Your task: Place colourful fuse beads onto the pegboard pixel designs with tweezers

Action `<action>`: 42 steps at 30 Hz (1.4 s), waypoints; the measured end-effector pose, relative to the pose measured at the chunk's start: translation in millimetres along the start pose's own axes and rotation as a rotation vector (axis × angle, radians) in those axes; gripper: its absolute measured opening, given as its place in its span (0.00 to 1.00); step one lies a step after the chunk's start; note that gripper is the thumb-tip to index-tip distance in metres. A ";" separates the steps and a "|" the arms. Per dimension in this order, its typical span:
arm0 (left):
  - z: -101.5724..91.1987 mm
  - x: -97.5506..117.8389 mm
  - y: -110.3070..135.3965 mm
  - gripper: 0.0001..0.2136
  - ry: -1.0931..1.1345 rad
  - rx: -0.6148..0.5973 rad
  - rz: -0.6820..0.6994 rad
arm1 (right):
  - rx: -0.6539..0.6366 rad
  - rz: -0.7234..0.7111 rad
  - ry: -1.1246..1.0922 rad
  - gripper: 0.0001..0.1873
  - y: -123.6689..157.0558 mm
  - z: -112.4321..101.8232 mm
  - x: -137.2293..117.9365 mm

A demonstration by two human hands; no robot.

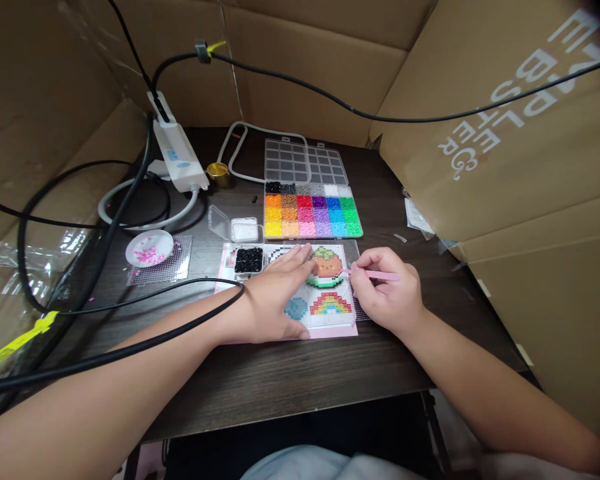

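My left hand [275, 293] lies flat with fingers stretched out on a pattern sheet [330, 313] printed with pixel pictures: a rainbow, an orange fruit, a blue ball. My right hand [387, 290] is closed on pink tweezers [380, 275], whose tip points left at the orange fruit picture [329, 262] under a clear pegboard. A small tray of black beads [249, 260] sits just left of my left fingers. Behind the sheet stands an open bead box [313, 215] with compartments of many colours.
A clear box of white beads [243, 229], a white dish with pink beads [149, 249] on a second pegboard, a gold cup [218, 173], a white power adapter [177, 150] and black cables [105, 233] lie on the dark table. Cardboard walls [505, 133] surround it.
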State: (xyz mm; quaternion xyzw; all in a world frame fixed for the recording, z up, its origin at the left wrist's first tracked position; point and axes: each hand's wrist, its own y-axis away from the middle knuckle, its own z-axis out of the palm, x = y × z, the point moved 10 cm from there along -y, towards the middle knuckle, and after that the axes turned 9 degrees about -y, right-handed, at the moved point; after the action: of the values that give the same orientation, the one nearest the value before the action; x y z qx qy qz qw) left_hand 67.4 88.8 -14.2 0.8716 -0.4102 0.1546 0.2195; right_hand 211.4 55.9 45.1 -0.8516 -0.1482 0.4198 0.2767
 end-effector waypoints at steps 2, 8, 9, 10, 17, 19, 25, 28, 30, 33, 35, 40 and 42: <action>-0.4 0.7 -0.1 0.52 -0.008 -0.008 -0.004 | 0.005 -0.012 0.005 0.09 -0.5 -0.8 -1.6; 0.9 0.9 -0.5 0.53 -0.020 -0.037 -0.020 | 0.001 -0.024 0.013 0.09 -0.7 -0.4 -2.5; 0.9 0.9 -0.5 0.53 -0.019 -0.036 -0.020 | -0.002 -0.021 0.013 0.09 -0.4 0.0 -2.0; 0.9 1.0 -0.5 0.53 -0.016 -0.033 -0.019 | -0.004 -0.021 0.013 0.09 0.0 0.4 -1.5; 0.4 0.7 -0.4 0.52 -0.009 -0.025 -0.013 | -0.025 -0.026 0.010 0.09 1.6 2.0 -1.7; 0.7 0.4 -0.6 0.53 -0.018 -0.029 -0.011 | -0.023 -0.027 0.011 0.09 1.4 1.5 -2.5; 0.4 0.0 0.2 0.52 -0.003 0.006 0.011 | -0.021 -0.022 0.015 0.09 0.9 1.5 -2.5; 0.4 -0.2 0.9 0.51 -0.002 0.012 0.016 | -0.022 -0.022 0.014 0.08 0.8 1.4 -2.0; -0.1 0.6 1.2 0.51 0.004 0.015 0.023 | -0.026 -0.022 0.014 0.08 0.8 1.5 -1.8; 0.1 1.0 1.0 0.51 0.011 0.009 0.023 | -0.033 -0.013 0.017 0.08 0.9 1.9 -0.9; 0.5 0.6 0.7 0.52 0.016 0.006 0.018 | -0.037 -0.003 0.019 0.07 1.1 2.2 0.4; 0.3 0.4 0.5 0.51 0.021 0.012 0.017 | -0.040 -0.002 0.029 0.07 1.5 2.4 1.0; 0.4 0.3 0.7 0.51 0.018 0.010 0.014 | -0.039 -0.005 0.024 0.08 1.3 2.2 0.6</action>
State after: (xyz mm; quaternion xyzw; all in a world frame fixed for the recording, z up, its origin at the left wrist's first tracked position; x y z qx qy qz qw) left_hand 67.0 88.0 -14.3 0.8684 -0.4136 0.1657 0.2178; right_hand 210.1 55.9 42.9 -0.8615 -0.1548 0.4059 0.2629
